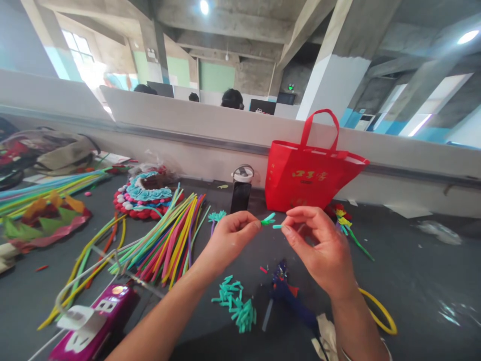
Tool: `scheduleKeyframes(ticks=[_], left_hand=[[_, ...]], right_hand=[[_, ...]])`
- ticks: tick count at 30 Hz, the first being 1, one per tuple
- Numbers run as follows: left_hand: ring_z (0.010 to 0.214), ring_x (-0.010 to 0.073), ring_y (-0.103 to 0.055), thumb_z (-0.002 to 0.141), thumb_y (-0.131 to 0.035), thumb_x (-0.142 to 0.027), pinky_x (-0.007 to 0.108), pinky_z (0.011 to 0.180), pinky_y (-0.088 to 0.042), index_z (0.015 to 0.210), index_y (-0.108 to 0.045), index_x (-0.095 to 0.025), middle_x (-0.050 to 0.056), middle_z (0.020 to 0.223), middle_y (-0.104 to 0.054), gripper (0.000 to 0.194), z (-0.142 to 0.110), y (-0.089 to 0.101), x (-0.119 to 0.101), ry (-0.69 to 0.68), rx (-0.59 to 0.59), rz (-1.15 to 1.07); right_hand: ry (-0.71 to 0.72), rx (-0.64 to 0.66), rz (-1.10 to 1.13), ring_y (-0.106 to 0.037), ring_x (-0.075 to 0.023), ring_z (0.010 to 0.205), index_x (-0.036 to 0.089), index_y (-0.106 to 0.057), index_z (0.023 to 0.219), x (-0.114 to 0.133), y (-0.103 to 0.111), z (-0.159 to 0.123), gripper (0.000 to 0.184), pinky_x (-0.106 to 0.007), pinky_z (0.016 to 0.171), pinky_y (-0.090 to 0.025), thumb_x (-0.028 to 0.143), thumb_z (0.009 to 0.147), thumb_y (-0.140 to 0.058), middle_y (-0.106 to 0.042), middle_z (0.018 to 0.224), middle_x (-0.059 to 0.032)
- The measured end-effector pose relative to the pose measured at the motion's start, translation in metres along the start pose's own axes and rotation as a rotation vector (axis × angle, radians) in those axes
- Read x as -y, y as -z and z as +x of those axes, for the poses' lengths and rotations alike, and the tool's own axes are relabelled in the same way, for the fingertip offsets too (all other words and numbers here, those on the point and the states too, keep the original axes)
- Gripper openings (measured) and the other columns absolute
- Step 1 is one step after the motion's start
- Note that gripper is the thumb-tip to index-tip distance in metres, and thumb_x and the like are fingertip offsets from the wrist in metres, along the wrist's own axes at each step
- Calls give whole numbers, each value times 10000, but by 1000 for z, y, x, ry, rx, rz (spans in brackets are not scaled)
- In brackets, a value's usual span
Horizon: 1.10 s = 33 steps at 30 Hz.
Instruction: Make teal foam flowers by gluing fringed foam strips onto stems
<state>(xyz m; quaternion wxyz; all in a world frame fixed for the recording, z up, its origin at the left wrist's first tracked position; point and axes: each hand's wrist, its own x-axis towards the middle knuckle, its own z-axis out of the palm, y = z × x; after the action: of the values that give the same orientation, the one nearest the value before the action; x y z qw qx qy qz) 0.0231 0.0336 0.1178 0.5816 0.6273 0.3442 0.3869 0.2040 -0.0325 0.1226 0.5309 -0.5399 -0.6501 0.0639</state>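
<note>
Small green-and-teal bundle (pixel 268 220) pinched between thumb and forefinger of the left hand (pixel 235 234), in mid-air over a dark table (pixel 413 286); just beside it, a short teal piece (pixel 277 226) gripped in the fingertips of the right hand (pixel 325 248); below, a loose pile of teal pieces (pixel 242 311); to the left, long coloured stems (pixel 175 240); beyond, a red bag (pixel 311 173)
</note>
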Motion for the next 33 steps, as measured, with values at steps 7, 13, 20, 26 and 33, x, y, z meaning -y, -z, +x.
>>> scheduleKeyframes(ticks=[7,13,20,26,33], left_hand=[[510,80,-299,826,-638,-444,222,475,-207,725,-614,-169,-68,571,-393,295,-1,-5,0,-22,13,29],[541,84,-310,840,-622,-404,220,488,-223,721,-606,-162,-56,602,-411,270,-3,-7,-1,-39,11,53],[542,91,-329,827,-633,-418,219,487,-236,721,-631,-162,-46,602,-434,277,-1,-7,0,-55,12,55],[550,90,-334,836,-627,-410,222,494,-237,728,-623,-162,-48,613,-442,270,-1,-6,2,-61,17,74],[551,86,-323,844,-623,-395,219,489,-230,727,-614,-158,-50,617,-424,265,-2,-5,1,-55,33,79]], right_hand=[[17,1,-22,-592,-105,632,246,-602,1035,2,-4,2,154,-238,595,-490,237,888,-647,-698,844,27],[22,-7,-52,-602,-110,645,237,-600,1000,2,-4,3,127,-235,602,-495,227,881,-642,-699,837,19],[33,-29,-96,-601,-114,656,235,-599,965,2,-6,3,103,-234,612,-492,214,871,-635,-686,826,19],[30,-33,-101,-589,-112,643,236,-594,952,2,-8,3,101,-232,611,-481,216,863,-637,-674,799,30],[-2,-43,-68,-573,-110,629,232,-580,917,2,-11,3,79,-230,593,-471,205,859,-628,-656,769,34]])
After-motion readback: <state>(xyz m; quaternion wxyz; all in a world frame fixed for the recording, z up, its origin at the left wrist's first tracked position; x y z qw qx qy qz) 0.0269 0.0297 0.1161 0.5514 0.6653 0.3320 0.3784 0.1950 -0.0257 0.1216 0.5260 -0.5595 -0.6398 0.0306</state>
